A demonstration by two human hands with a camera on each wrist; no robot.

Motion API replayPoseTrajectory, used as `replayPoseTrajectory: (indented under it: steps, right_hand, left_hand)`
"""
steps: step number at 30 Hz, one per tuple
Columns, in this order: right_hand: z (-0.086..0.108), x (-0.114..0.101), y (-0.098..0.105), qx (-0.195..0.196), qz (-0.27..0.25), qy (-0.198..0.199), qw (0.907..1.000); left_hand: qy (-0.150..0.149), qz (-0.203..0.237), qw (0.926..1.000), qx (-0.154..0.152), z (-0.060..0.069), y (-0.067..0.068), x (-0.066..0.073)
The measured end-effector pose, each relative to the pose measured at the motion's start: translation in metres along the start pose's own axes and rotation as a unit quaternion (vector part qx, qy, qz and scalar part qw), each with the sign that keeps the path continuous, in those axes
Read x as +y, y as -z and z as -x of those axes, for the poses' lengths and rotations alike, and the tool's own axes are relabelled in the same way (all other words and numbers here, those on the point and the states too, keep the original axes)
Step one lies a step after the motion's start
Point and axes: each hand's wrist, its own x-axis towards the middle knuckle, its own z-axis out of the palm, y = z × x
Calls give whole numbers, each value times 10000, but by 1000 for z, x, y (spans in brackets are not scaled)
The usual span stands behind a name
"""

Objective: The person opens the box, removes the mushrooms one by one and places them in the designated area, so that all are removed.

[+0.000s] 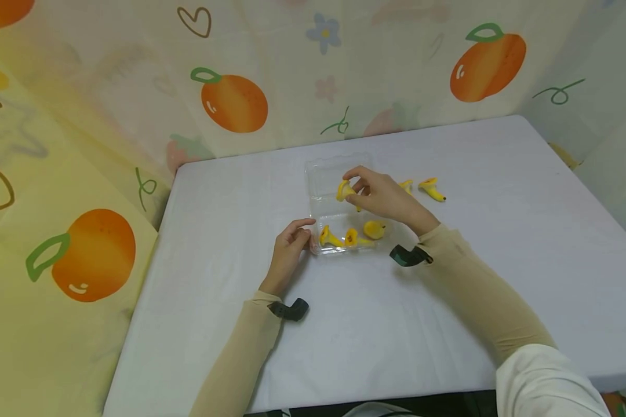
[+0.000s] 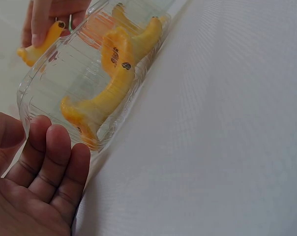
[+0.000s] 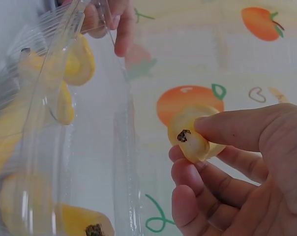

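Your R grip point(image 3: 266, 189) pinches yellow trumpet-shaped pc. point(image 3: 185, 118); prob. light, soft, so hold stem point(image 3: 196, 147) gently. L grip point(image 1: 285, 253) holds clear box point(image 1: 323, 180) at corner.

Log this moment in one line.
left hand: holds clear container | right hand: pinches yellow piece | inside container: three yellow pieces | on table: two others visible

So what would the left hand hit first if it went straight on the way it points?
Most likely the clear container: the left hand is at its corner and seems to pinch its edge.
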Motion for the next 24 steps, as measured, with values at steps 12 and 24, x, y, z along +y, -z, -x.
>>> replayPoseTrajectory:
  steps: [12,24]
  right_hand:
    - [4,5,7,110,15,-96,9999]
    - [10,10,18,237,159,-24,9996]
  left_hand:
    - [-90,30,9999,38,-1,0,0]
    - [-67,83,9999,56,0,-2,1]
